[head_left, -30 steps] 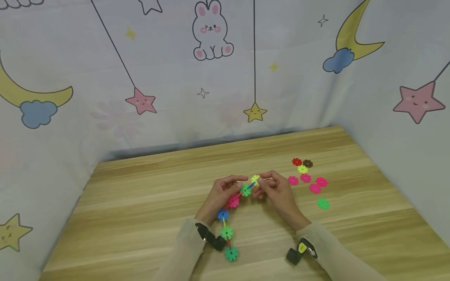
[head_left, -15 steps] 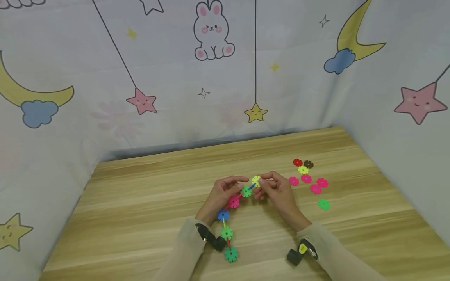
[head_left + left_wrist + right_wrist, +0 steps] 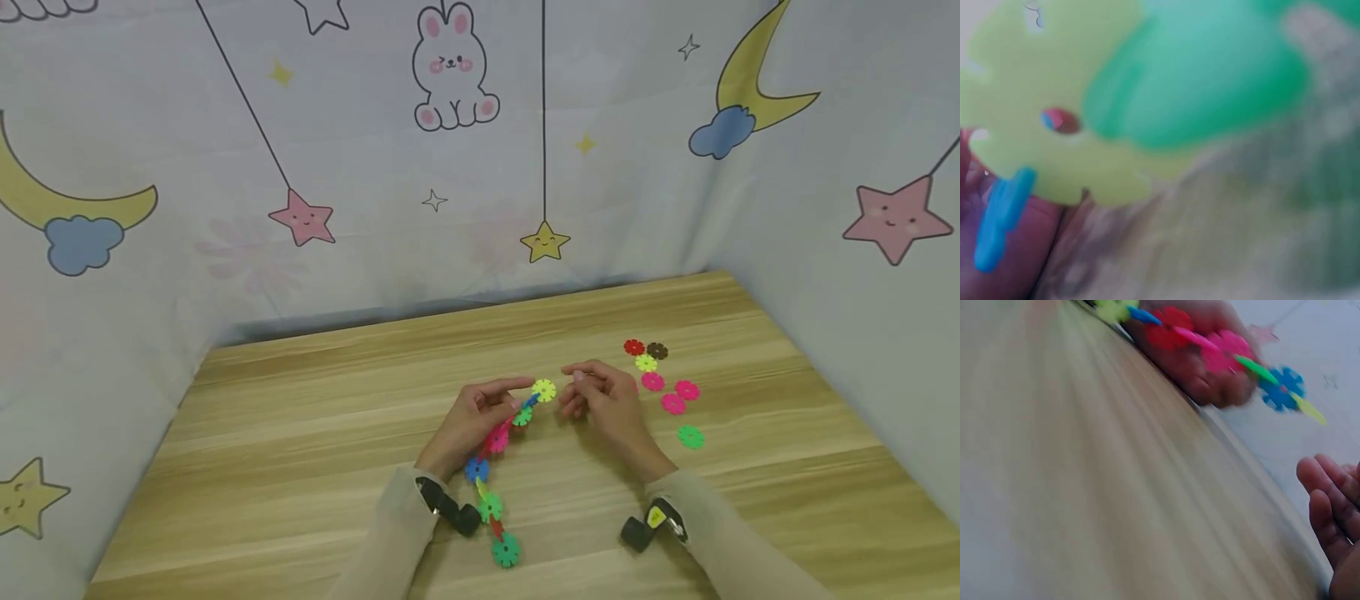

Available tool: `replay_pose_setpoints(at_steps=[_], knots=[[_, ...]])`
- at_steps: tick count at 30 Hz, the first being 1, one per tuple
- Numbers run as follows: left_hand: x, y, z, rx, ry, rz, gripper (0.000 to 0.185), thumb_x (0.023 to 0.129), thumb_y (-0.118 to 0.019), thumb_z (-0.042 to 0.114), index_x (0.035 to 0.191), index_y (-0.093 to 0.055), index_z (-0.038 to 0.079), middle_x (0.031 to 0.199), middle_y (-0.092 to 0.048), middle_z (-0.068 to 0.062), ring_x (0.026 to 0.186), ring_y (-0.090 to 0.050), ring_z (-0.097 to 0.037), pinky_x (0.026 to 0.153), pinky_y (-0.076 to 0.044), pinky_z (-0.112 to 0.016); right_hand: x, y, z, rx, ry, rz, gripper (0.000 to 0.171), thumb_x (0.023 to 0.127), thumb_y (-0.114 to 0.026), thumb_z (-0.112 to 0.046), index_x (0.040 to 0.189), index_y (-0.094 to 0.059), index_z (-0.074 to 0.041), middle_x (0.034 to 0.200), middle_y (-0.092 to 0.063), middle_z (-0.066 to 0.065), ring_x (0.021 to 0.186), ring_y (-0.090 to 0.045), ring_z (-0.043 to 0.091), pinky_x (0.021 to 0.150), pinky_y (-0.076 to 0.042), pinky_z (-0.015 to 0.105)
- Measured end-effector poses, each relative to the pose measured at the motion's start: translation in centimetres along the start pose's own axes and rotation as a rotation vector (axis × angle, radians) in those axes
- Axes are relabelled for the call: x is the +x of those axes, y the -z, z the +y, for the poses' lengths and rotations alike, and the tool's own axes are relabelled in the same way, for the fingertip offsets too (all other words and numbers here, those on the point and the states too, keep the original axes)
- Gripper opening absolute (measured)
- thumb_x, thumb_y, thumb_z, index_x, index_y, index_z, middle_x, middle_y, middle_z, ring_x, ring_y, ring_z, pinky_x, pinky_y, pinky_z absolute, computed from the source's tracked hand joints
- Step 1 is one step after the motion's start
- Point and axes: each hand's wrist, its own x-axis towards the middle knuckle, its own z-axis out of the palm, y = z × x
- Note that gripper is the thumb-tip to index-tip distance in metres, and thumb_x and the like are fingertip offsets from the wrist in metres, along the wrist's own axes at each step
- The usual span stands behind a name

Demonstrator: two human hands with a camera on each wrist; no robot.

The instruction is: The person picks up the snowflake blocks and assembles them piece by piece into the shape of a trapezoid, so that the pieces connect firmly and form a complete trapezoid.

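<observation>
My left hand (image 3: 467, 423) pinches a chain of notched snowflake discs near its far end, thumb against index finger. A yellow disc (image 3: 543, 390) tips the chain; towards me follow a green, a pink (image 3: 498, 440) and a blue disc (image 3: 477, 469), down to a dark green disc (image 3: 506, 550). Discs set edge-on link them. In the right wrist view, a blue disc (image 3: 1283, 389) and a thin yellow one (image 3: 1309, 410) stick out past the left hand. My right hand (image 3: 613, 410) hovers apart from the chain, fingers loosely bent, holding nothing. Big blurred discs (image 3: 1210, 75) fill the left wrist view.
Right of my right hand, loose discs lie on the wooden table (image 3: 300, 433): red (image 3: 633, 347), brown (image 3: 657, 351), yellow (image 3: 646, 363), several pink (image 3: 673, 403) and one green (image 3: 691, 437). My right hand partly covers one pink disc. A printed curtain (image 3: 360, 150) stands behind the table.
My right hand has let go of the yellow end disc and moved right, towards the loose discs. The chain has twisted a little in my left hand, its near end shifting right.
</observation>
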Motion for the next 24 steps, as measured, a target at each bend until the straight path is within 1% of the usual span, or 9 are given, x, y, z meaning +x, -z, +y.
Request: replay_pose_setpoints(at_steps=[3,6,8,10,12,14,19,21,24], knots=[[0.0,0.0,-0.1,0.0,-0.01,-0.002,0.033,0.101,-0.062,0.014,0.134,-0.066,0.018,0.079,-0.057,-0.001,0.062,-0.039,-0.01,0.057,-0.036,-0.021,0.8,2.4,0.2,-0.085,0.059,0.14,0.023,0.104,-0.054,-0.008,0.113,-0.066,0.009,0.083,-0.071,0.025,0.064,-0.071,0.032,0.059,-0.06,0.035],[0.0,0.1,-0.3,-0.003,-0.017,-0.005,0.033,0.101,-0.062,0.015,0.133,-0.067,0.017,0.077,-0.056,0.0,0.061,-0.038,-0.009,0.057,-0.036,-0.021,1.3,4.8,0.4,-0.158,0.11,0.279,0.018,0.101,-0.058,-0.004,0.108,-0.069,0.009,0.083,-0.07,0.027,0.063,-0.071,0.026,0.057,-0.059,0.03],[0.0,0.1,-0.3,-0.004,-0.022,-0.008,0.033,0.101,-0.062,0.015,0.133,-0.066,0.016,0.075,-0.055,0.0,0.059,-0.037,-0.009,0.057,-0.036,-0.021,1.5,6.2,0.6,-0.238,0.128,0.342,0.015,0.098,-0.06,-0.002,0.105,-0.071,0.007,0.083,-0.071,0.025,0.063,-0.07,0.02,0.055,-0.057,0.024],[-0.1,0.1,-0.2,-0.007,-0.021,-0.01,0.032,0.1,-0.063,0.016,0.133,-0.067,0.016,0.074,-0.055,0.001,0.059,-0.037,-0.009,0.057,-0.036,-0.022,1.7,7.2,0.8,-0.357,0.132,0.373,0.013,0.096,-0.063,-0.002,0.103,-0.073,0.001,0.086,-0.072,0.02,0.068,-0.068,0.013,0.059,-0.053,0.017],[-0.1,0.1,-0.2,-0.008,-0.02,-0.011,0.032,0.1,-0.063,0.016,0.132,-0.067,0.016,0.073,-0.054,0.001,0.058,-0.036,-0.009,0.057,-0.036,-0.022,1.8,8.0,1.0,-0.486,0.132,0.368,0.013,0.093,-0.065,-0.001,0.102,-0.074,-0.003,0.09,-0.073,0.014,0.073,-0.065,0.012,0.062,-0.049,0.014],[-0.1,0.1,-0.2,-0.005,-0.015,-0.01,0.032,0.1,-0.063,0.017,0.132,-0.067,0.017,0.072,-0.054,0.001,0.057,-0.036,-0.008,0.056,-0.036,-0.022,1.8,8.5,1.2,-0.592,0.139,0.334,0.017,0.088,-0.065,0.001,0.101,-0.075,-0.006,0.095,-0.074,0.01,0.08,-0.062,0.014,0.07,-0.046,0.017],[-0.1,0.1,-0.2,0.009,-0.002,-0.004,0.032,0.1,-0.064,0.018,0.131,-0.068,0.019,0.071,-0.055,0.001,0.055,-0.036,-0.009,0.055,-0.036,-0.022,2.0,8.8,1.2,-0.706,0.197,0.205,0.027,0.076,-0.063,0.006,0.096,-0.076,-0.006,0.1,-0.07,0.012,0.092,-0.056,0.028,0.082,-0.041,0.04],[-0.2,0.1,-0.2,0.017,0.004,0.0,0.031,0.1,-0.064,0.02,0.131,-0.068,0.02,0.071,-0.055,0.001,0.055,-0.036,-0.01,0.056,-0.036,-0.023,2.0,8.8,1.2,-0.768,0.224,0.151,0.025,0.075,-0.065,0.004,0.095,-0.076,-0.008,0.102,-0.068,0.013,0.096,-0.054,0.032,0.084,-0.038,0.049],[-0.2,0.2,-0.2,0.029,0.015,0.007,0.031,0.1,-0.065,0.023,0.13,-0.069,0.023,0.072,-0.057,0.0,0.055,-0.037,-0.01,0.057,-0.037,-0.023,1.8,8.6,1.1,-0.871,0.229,0.07,0.019,0.075,-0.071,-0.005,0.091,-0.074,-0.014,0.104,-0.064,0.01,0.101,-0.049,0.035,0.085,-0.033,0.055]])
